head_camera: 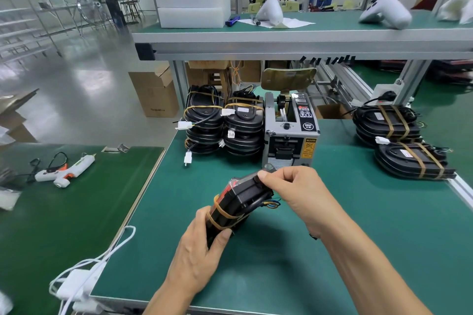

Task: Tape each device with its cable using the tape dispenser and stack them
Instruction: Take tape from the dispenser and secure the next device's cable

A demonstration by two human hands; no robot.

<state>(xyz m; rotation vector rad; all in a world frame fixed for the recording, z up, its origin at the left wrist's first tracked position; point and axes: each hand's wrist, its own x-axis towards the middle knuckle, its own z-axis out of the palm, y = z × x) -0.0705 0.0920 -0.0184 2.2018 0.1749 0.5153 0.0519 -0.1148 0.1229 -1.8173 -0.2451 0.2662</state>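
Gripping the black device (238, 202) near the tape dispenser (290, 133), the left hand (202, 256) clasps its near end while the right hand (294, 192) pinches its far end.

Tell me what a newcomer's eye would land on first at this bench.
First, the black device held tilted above the green mat at centre: the left hand grips its near end, the right hand pinches its far end. Just behind it stands the grey tape dispenser. Stacks of black devices flank it: rubber-banded ones on the left, taped ones on the right.
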